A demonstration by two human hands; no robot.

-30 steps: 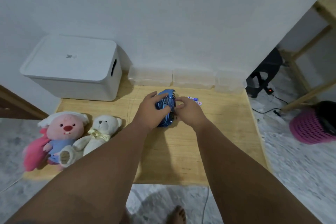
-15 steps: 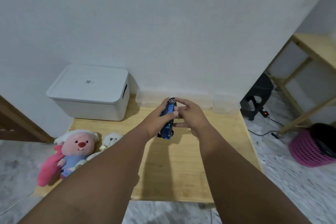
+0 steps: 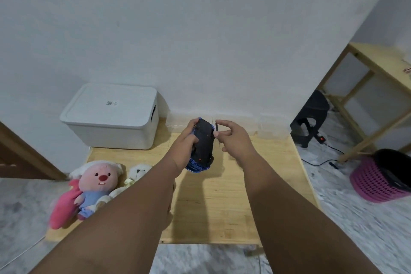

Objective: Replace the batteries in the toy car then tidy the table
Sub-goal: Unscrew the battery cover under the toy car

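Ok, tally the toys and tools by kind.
Plushes: 2, pink plush and white bear
Cars: 1, car
Tools: 1, screwdriver
Total: 4

a room in a home, low wooden bench [image 3: 222, 207] against a plain white wall, pink plush toy [image 3: 97, 187] and white teddy bear [image 3: 138, 173] at its left edge, white lidded storage box [image 3: 111, 115] at the back, marbled floor [image 3: 355, 218], pink plastic basket [image 3: 373, 182], black stool [image 3: 313, 115], wooden shelf frame [image 3: 378, 87] at right

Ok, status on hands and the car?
Left hand grips toy car, underside up, off the table. Right hand pinches thin tool. Nothing blocking.
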